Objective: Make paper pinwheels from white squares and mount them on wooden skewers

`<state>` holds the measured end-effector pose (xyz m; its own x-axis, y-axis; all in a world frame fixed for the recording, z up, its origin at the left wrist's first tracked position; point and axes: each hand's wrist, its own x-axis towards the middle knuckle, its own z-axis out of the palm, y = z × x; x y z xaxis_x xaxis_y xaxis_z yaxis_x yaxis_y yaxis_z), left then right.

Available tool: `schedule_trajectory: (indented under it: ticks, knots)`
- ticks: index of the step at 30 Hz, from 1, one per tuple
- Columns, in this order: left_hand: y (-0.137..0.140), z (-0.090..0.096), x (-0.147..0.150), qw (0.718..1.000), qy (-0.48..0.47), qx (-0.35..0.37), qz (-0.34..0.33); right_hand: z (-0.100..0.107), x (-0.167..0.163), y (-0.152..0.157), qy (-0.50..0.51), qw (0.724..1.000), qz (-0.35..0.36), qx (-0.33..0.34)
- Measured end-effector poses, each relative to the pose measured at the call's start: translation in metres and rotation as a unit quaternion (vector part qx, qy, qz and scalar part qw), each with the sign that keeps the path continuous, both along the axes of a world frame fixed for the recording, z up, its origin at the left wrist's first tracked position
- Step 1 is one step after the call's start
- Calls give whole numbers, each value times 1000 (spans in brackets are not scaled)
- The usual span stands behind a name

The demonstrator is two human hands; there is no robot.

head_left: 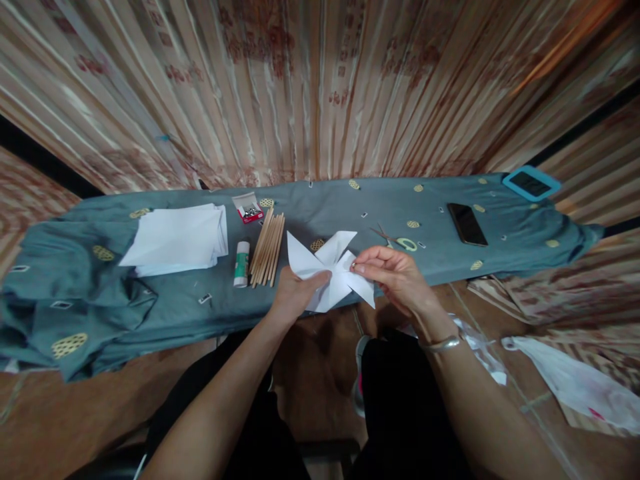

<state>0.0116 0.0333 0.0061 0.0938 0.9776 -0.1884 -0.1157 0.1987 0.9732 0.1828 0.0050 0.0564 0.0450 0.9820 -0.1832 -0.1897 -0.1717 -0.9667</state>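
Note:
A white paper pinwheel (341,288) with pointed blades is held up over the front edge of the cloth-covered table. My left hand (299,288) grips it from the left, thumb on top near the middle and the other fingers hidden beneath. On the right, my right hand (390,272) is closed in a pinch on a small shiny metal pin (354,265), close to the paper. Whether the pin touches the pinwheel I cannot tell. Wooden sticks (269,250) lie in a bundle left of the pinwheel. An opened red-and-white box (250,212) behind them contains small metal pins.
A stack of white paper (175,239) and a glue stick (241,265) are on the left. Scissors (400,241), a phone (467,224) and a blue-framed device (532,183) lie to the right. A curtain (320,93) hangs behind the table. A plastic bag (575,377) lies at lower right.

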Motion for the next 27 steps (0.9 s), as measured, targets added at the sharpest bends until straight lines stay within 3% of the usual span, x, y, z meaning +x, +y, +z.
schedule_trajectory:
  ticks: [19, 24, 27]
  knots:
    - [0, 3, 2, 999, -12, 3, 36, -1, -3, -3, -22, 999, 12, 32]
    - [-1, 4, 3, 999, -17, 14, 34, -3, -8, -4, -98, 992, 12, 73]
    - [-1, 3, 3, 999, -31, 11, 32, -5, -12, -7, -188, 973, 3, 135]
